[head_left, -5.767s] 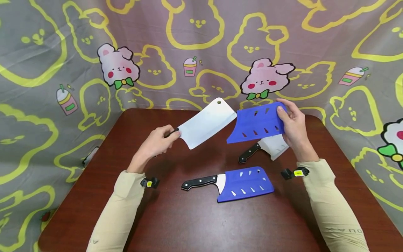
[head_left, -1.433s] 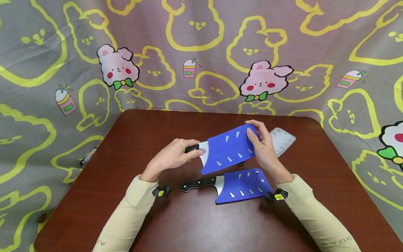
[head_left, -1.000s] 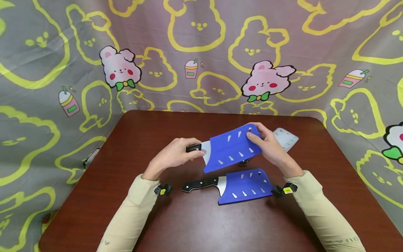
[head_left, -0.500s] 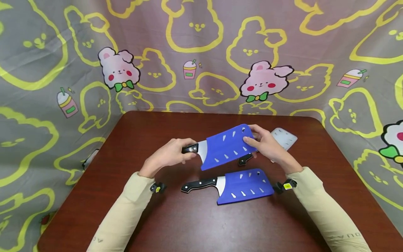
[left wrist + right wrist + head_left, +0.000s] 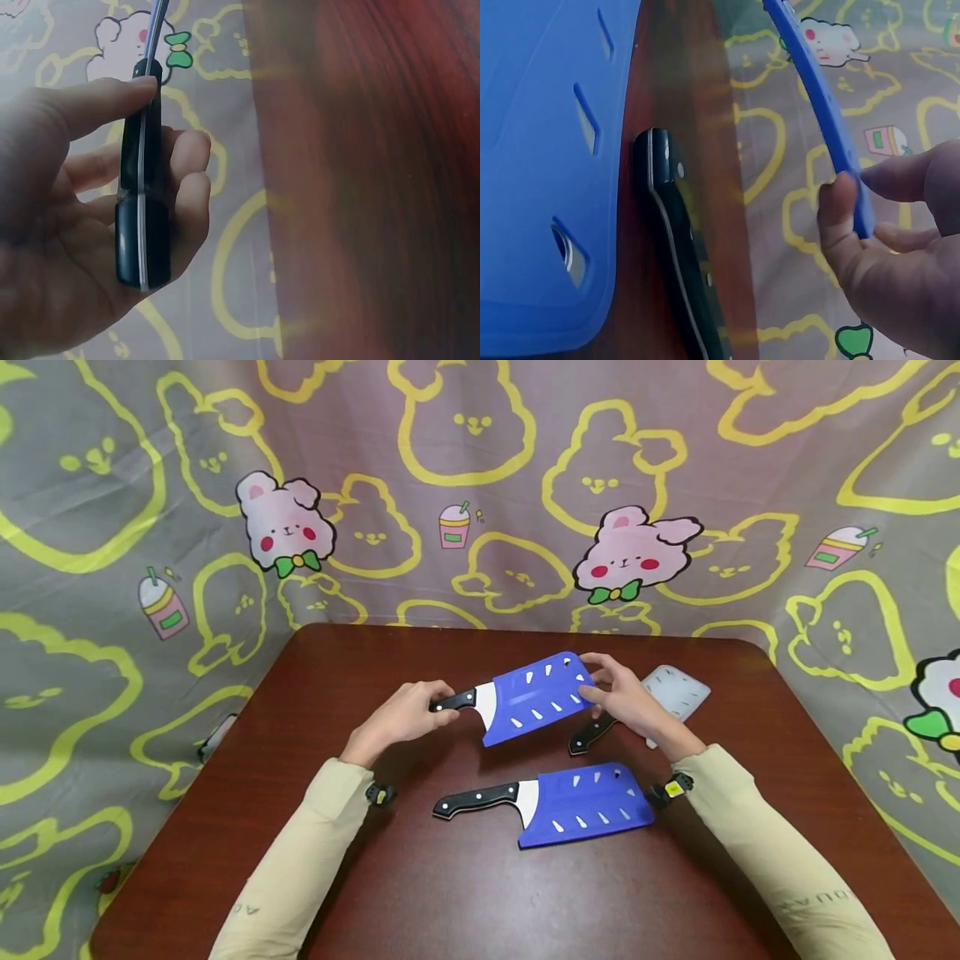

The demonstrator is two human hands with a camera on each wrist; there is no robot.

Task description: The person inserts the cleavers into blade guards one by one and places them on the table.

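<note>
**Sheathed cleaver held above the table**

A dark red-brown table (image 5: 420,893) stood against a grey cloth backdrop (image 5: 112,485) printed with yellow bunny outlines and pink rabbits. Above the middle of the table the person held a cleaver (image 5: 525,700) clear of the wood, its blade inside a blue sheath (image 5: 542,695) with slit openings. The left hand (image 5: 405,720) was curled round the cleaver's black handle (image 5: 142,195), thumb along the top, fingers wrapped beneath. The right hand (image 5: 622,703) pinched the far end of the sheath between thumb and fingertips (image 5: 838,217). A strip of bare blade showed between handle and sheath.

Nearer the person a second cleaver (image 5: 551,802) lay flat in its own blue sheath, black handle pointing left. Behind the right hand a third cleaver (image 5: 660,700) lay on the table, its pale blade uncovered and its black handle just beside the held knife.
</note>
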